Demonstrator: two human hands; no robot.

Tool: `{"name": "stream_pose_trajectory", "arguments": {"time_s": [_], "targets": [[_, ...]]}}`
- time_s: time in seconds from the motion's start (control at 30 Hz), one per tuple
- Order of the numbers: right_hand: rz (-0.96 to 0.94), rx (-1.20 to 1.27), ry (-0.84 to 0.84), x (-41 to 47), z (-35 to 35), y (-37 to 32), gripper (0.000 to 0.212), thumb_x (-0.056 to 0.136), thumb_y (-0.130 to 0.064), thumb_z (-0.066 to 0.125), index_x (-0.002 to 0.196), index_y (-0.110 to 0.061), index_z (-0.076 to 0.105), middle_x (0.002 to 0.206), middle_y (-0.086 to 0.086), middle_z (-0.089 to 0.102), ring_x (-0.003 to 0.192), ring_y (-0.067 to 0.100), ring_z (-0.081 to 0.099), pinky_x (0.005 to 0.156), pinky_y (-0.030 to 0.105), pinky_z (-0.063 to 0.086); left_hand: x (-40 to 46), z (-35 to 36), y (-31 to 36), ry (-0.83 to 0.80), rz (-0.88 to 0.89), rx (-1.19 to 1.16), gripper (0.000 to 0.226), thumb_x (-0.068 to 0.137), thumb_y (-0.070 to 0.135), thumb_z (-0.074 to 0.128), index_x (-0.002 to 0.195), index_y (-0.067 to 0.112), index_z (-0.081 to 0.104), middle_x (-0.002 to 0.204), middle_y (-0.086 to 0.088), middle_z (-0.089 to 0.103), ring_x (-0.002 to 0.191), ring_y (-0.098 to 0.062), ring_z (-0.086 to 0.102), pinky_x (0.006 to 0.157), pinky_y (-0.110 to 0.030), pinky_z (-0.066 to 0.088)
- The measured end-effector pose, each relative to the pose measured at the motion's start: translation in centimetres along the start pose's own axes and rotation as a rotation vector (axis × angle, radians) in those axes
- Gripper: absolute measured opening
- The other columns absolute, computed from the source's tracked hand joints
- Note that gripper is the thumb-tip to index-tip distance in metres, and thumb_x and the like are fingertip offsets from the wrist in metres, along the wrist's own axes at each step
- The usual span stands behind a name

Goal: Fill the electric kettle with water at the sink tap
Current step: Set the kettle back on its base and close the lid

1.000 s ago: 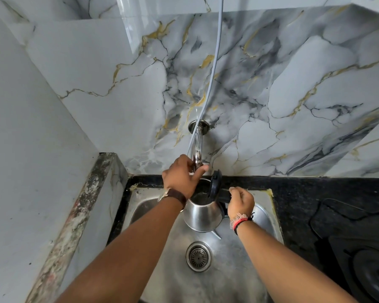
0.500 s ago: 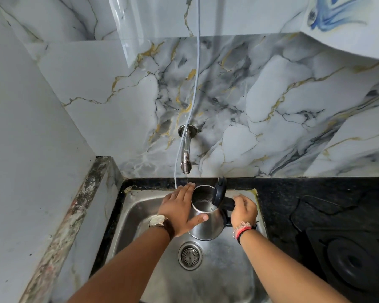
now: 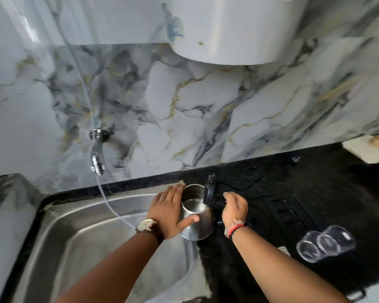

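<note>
The steel electric kettle [image 3: 198, 224] is held over the right rim of the sink [image 3: 79, 228], with its black lid [image 3: 210, 190] flipped up and water glinting inside. My left hand [image 3: 170, 212] lies flat against the kettle's left side, fingers spread and thumb across its front. My right hand [image 3: 234, 207] is shut on the black handle at the kettle's right. The chrome tap [image 3: 96, 154] juts from the marble wall, well left of the kettle and clear of both hands.
A thin white hose [image 3: 109, 202] hangs past the tap into the sink. A black stove [image 3: 293, 206] sits on the dark counter to the right, with clear glasses [image 3: 326, 243] at its near edge. A white rounded appliance [image 3: 232, 29] hangs overhead.
My left hand left the tap and came down onto the kettle's side. The kettle has moved right, from under the tap to the sink's right rim, and the view swung right.
</note>
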State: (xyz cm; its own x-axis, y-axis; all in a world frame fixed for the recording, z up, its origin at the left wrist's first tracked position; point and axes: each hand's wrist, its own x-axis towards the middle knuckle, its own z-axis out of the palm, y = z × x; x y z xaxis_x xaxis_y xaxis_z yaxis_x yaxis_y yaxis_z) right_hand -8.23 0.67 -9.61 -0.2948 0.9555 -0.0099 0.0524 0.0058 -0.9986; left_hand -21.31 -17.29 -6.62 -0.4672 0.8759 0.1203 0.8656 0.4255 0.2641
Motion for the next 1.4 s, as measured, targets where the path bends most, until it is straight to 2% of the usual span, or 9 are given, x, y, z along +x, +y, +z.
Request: {"name": "stream_pose_trajectory", "arguments": {"time_s": [0.2,0.43,0.57,0.9,1.0,1.13,1.23,1.33,1.4], "targets": [[-0.033,-0.056,-0.017,8.1,-11.3,0.9,0.041,0.074,-0.033,0.060,0.051,-0.014,0.033,0.043,-0.012,0.026,0.047,0.006,0.023,0.045,0.028,0.021,4.5,4.2,12.7,0.020,-0.056,-0.029,0.111,0.082,0.092,0.024,0.160,0.014,0.018,0.163,-0.009,0.032,0.149,-0.031,0.028,0.119,-0.050,0.024],[-0.043,-0.094,-0.098,14.6,-18.9,2.7,0.040,0.074,-0.038,0.059,0.048,-0.021,0.035,0.043,-0.011,0.027,0.046,0.008,0.025,0.050,0.035,0.020,8.0,7.5,21.7,-0.032,-0.147,-0.066,0.113,0.080,0.092,0.032,0.160,0.014,0.016,0.161,-0.010,0.035,0.143,-0.031,0.037,0.117,-0.048,0.030],[-0.015,-0.088,-0.155,16.0,-20.4,4.3,0.038,0.076,-0.033,0.060,0.049,-0.020,0.036,0.044,-0.011,0.028,0.050,0.011,0.026,0.053,0.038,0.023,8.6,8.6,23.3,-0.116,-0.215,-0.295,0.116,0.077,0.090,0.049,0.161,0.020,0.010,0.164,-0.006,0.026,0.135,-0.029,0.049,0.107,-0.040,0.043],[0.071,-0.061,-0.232,15.9,-20.4,5.9,0.040,0.076,-0.036,0.058,0.046,-0.021,0.037,0.040,-0.012,0.029,0.045,0.008,0.025,0.053,0.034,0.023,8.4,9.3,22.9,-0.195,-0.292,-0.304,0.114,0.076,0.091,0.052,0.160,0.033,0.002,0.167,0.005,0.015,0.132,-0.027,0.053,0.105,-0.044,0.047],[0.105,-0.058,-0.284,16.5,-20.6,5.8,0.042,0.080,-0.033,0.059,0.047,-0.020,0.036,0.044,-0.013,0.029,0.052,0.020,0.030,0.054,0.040,0.026,8.6,9.3,23.2,-0.210,-0.316,-0.314,0.111,0.080,0.088,0.048,0.161,0.031,0.000,0.169,0.006,0.009,0.134,-0.028,0.050,0.106,-0.045,0.046],[0.066,-0.137,-0.375,17.0,-21.3,5.1,0.044,0.085,-0.036,0.059,0.056,-0.010,0.040,0.047,-0.009,0.036,0.052,0.016,0.038,0.053,0.034,0.036,9.2,7.8,25.2,-0.045,-0.349,-0.267,0.101,0.082,0.090,0.028,0.160,0.027,0.018,0.168,0.005,0.019,0.143,-0.024,0.040,0.113,-0.053,0.035],[-0.012,-0.249,-0.412,16.9,-21.8,4.0,0.045,0.087,-0.046,0.054,0.066,-0.006,0.054,0.051,-0.007,0.047,0.049,0.009,0.041,0.050,0.032,0.033,11.8,5.8,28.1,0.109,-0.294,-0.327,0.099,0.080,0.090,0.038,0.157,0.028,0.027,0.162,0.000,0.036,0.142,-0.022,0.040,0.113,-0.052,0.036],[-0.003,-0.346,-0.438,16.7,-22.3,3.2,0.040,0.097,-0.043,0.058,0.071,-0.013,0.061,0.059,-0.001,0.060,0.059,0.020,0.055,0.055,0.035,0.038,14.0,4.2,29.8,0.111,-0.205,-0.270,0.082,0.083,0.063,0.057,0.154,0.031,0.033,0.150,-0.002,0.051,0.131,-0.025,0.051,0.107,-0.043,0.043],[-0.009,-0.376,-0.434,16.8,-22.8,2.8,0.029,0.099,-0.039,0.063,0.078,-0.019,0.067,0.069,0.000,0.071,0.070,0.023,0.066,0.065,0.038,0.050,14.0,3.7,29.4,0.158,-0.209,-0.315,0.074,0.080,0.040,0.058,0.151,0.031,0.041,0.146,-0.001,0.055,0.123,-0.026,0.058,0.097,-0.037,0.049]]}}
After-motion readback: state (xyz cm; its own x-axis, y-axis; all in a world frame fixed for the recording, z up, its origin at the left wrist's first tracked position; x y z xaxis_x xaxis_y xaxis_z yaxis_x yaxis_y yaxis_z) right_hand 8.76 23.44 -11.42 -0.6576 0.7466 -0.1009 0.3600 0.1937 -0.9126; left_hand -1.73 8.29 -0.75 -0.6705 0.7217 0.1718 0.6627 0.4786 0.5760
